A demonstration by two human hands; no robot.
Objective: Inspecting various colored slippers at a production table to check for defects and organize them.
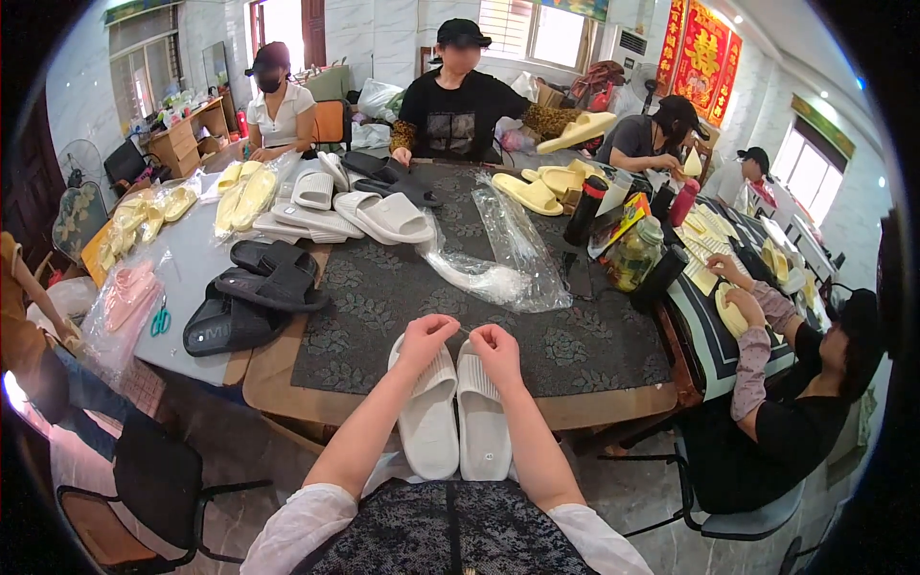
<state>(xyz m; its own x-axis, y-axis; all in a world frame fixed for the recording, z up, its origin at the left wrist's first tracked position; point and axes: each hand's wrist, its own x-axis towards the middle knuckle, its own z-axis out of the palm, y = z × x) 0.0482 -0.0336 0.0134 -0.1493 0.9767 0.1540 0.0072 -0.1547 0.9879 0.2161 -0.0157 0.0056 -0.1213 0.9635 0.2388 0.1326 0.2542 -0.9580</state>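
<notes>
A pair of pale grey slide sandals sits right in front of me at the table's near edge: the left slide (430, 431) and the right slide (485, 436), soles side by side with the heels toward me. Over the left slide's strap, my left hand (427, 341) is closed in a pinch. My right hand (495, 353) is pinched likewise above the right slide. Between the fingertips shows a thin, short strand, too small to name. Both forearms reach in from the lower edge.
Left on the table are black slides (240, 311), grey slides (383, 218), bagged yellow slides (244, 201) and teal scissors (161, 316). Clear plastic wrap (494, 273) lies ahead. A jar (637, 254) and bottles stand right. Several people work around the tables; one holds a yellow slide (578, 131).
</notes>
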